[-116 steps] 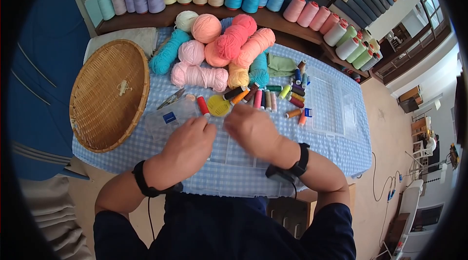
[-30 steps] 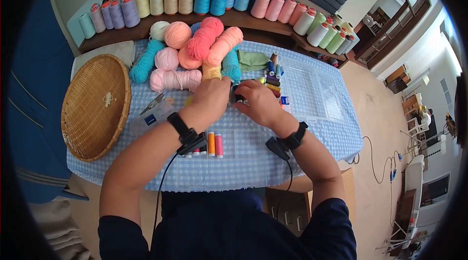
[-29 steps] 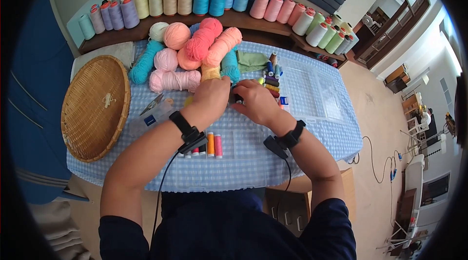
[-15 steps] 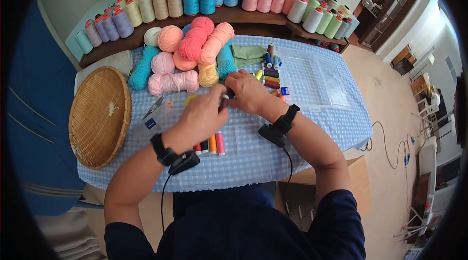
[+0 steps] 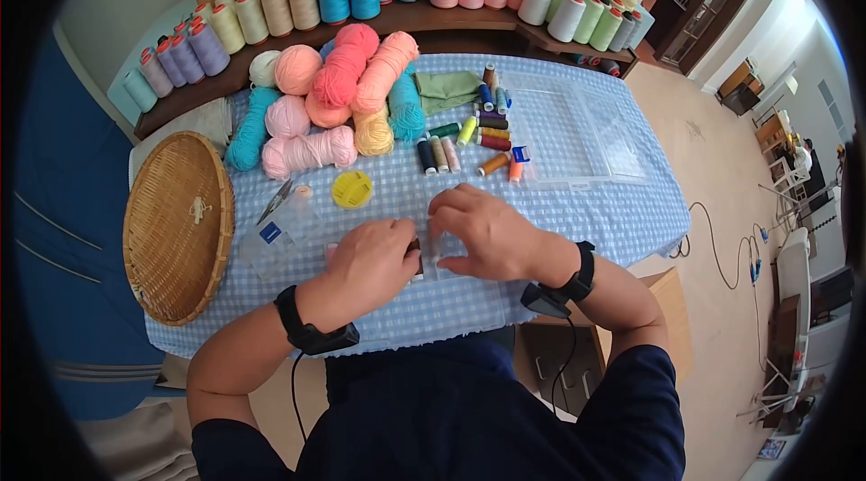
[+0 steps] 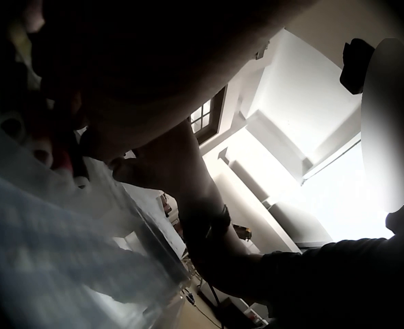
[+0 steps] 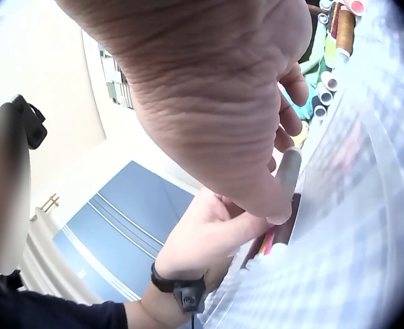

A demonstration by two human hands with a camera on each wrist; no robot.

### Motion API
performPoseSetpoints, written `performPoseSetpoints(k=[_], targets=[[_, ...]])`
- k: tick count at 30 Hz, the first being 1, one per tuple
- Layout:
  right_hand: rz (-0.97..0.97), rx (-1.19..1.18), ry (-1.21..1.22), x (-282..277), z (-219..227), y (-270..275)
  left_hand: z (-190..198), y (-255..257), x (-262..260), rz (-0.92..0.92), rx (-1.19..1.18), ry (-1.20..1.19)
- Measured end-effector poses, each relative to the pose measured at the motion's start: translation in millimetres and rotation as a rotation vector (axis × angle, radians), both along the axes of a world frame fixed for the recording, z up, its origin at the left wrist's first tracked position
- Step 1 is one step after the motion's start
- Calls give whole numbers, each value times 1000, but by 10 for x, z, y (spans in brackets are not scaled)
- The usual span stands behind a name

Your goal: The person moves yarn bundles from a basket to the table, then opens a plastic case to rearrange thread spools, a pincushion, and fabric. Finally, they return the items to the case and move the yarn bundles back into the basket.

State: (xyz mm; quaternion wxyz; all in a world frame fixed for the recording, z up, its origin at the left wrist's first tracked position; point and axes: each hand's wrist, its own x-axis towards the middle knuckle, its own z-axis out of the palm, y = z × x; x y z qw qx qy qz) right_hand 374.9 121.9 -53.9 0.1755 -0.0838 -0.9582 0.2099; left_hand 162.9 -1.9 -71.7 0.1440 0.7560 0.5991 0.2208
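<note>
In the head view my left hand is bent over the near part of the table, its fingertips at a dark brown thread spool. More spools beneath that hand are mostly hidden. Beside it my right hand pinches a grey thread spool between thumb and fingers, as the right wrist view shows. The grey spool stands tilted right next to the brown one. Both spools are over a clear plastic box on the checked cloth. The left wrist view is dark, with spool ends low at the left.
Loose thread spools lie beyond the right hand, near a clear lidded case. Yarn balls are piled behind a yellow disc. At left are a small clear box, snips and a bamboo basket.
Both hands have come back from the loose spools towards the body, to the clear box, bringing spools. The yellow disc and remaining loose spools show uncovered now. The head view has shifted slightly.
</note>
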Motion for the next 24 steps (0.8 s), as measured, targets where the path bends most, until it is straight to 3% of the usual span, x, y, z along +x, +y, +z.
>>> performPoseSetpoints(k=[9, 11, 14, 17, 24], targets=[[127, 2, -10, 3, -89, 150, 121, 191, -100, 38, 16, -39], [-76, 95, -60, 31, -13, 419, 79, 477, -90, 70, 139, 39], [-215, 97, -171, -20, 83, 778, -82, 951, -110, 12, 231, -7], [-130, 247, -74, -132, -1, 963, -216, 1197, -128, 22, 167, 55], [-89, 175, -200, -334, -119, 1081, -234, 1251, -199, 51, 131, 79]])
